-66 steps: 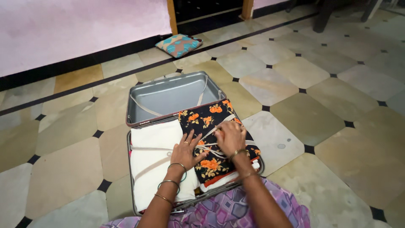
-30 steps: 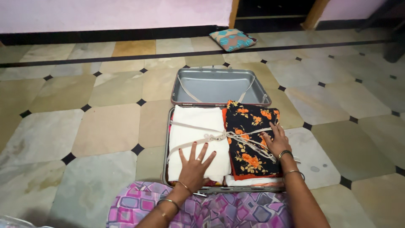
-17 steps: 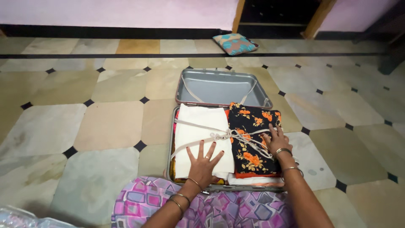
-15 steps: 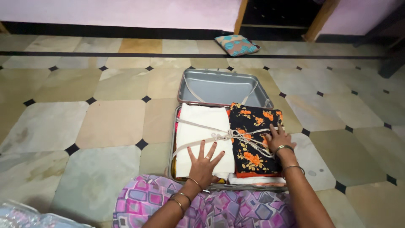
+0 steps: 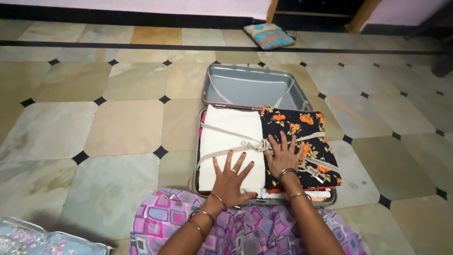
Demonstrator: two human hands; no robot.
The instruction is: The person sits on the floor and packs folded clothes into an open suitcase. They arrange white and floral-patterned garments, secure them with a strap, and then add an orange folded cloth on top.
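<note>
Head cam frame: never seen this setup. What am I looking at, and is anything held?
There is no machine: a person wears a camera on the head, looking down at their own two bare hands. An open grey suitcase lies on a tiled floor. The left hand presses flat on a folded white cloth. The right hand rests flat on a black cloth with orange flowers, beside the knot of the beige packing straps. Neither hand grips anything. A patterned cushion lies by the far wall.
</note>
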